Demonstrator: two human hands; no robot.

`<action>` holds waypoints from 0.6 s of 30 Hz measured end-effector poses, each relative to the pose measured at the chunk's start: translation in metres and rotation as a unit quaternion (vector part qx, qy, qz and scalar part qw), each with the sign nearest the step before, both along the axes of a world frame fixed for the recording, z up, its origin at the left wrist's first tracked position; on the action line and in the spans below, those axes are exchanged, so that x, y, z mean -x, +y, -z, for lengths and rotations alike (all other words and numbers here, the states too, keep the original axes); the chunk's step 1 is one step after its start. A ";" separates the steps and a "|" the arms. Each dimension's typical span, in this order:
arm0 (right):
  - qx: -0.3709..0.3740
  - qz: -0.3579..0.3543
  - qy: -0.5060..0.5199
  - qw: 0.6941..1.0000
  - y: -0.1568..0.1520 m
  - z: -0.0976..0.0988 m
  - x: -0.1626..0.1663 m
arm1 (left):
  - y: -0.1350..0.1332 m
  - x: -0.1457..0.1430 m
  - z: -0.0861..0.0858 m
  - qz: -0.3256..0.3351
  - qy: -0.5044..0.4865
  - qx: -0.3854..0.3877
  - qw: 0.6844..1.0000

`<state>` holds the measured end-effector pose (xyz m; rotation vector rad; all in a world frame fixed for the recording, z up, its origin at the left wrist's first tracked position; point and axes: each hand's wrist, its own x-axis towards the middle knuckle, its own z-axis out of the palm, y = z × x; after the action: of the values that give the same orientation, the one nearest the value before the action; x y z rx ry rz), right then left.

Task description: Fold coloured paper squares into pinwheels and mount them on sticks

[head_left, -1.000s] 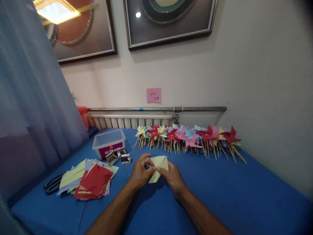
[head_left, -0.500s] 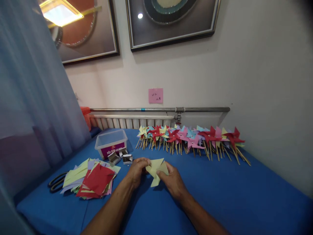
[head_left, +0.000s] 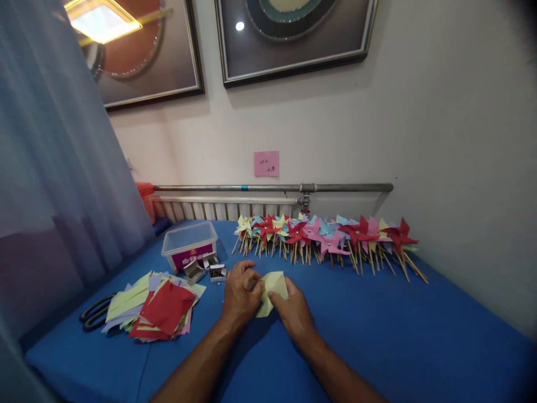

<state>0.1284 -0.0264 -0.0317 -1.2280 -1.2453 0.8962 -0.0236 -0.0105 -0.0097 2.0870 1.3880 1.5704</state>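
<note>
A pale yellow paper pinwheel (head_left: pixel 274 284), its corners folded in, is held between my two hands just above the blue cloth. My right hand (head_left: pixel 295 310) grips its right side, with the thumb pressed near the middle. My left hand (head_left: pixel 243 291) is closed at the paper's left edge, thumb and forefinger together there; the fingers hide part of that edge. To the left of my left hand stand small open boxes (head_left: pixel 217 272) with dark bits inside.
A pile of coloured paper squares (head_left: pixel 168 308) lies at left, partly over black-handled scissors (head_left: pixel 96 312). Behind it stands a clear plastic tub (head_left: pixel 188 238). Finished pinwheels on sticks (head_left: pixel 329 240) line the back of the blue-covered table (head_left: pixel 377 336).
My left hand has turned over and closed in on the paper's left side, covering more of it. The right hand keeps its hold with little movement.
</note>
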 end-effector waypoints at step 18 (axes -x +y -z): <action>-0.003 0.021 0.096 0.995 0.008 0.008 -0.003 | -0.005 -0.003 0.006 0.071 0.079 -0.034 0.994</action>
<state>0.1310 -0.0180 -0.0401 -1.1306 -1.0645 0.9550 -0.0210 -0.0159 -0.0155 2.3392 1.2175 1.4443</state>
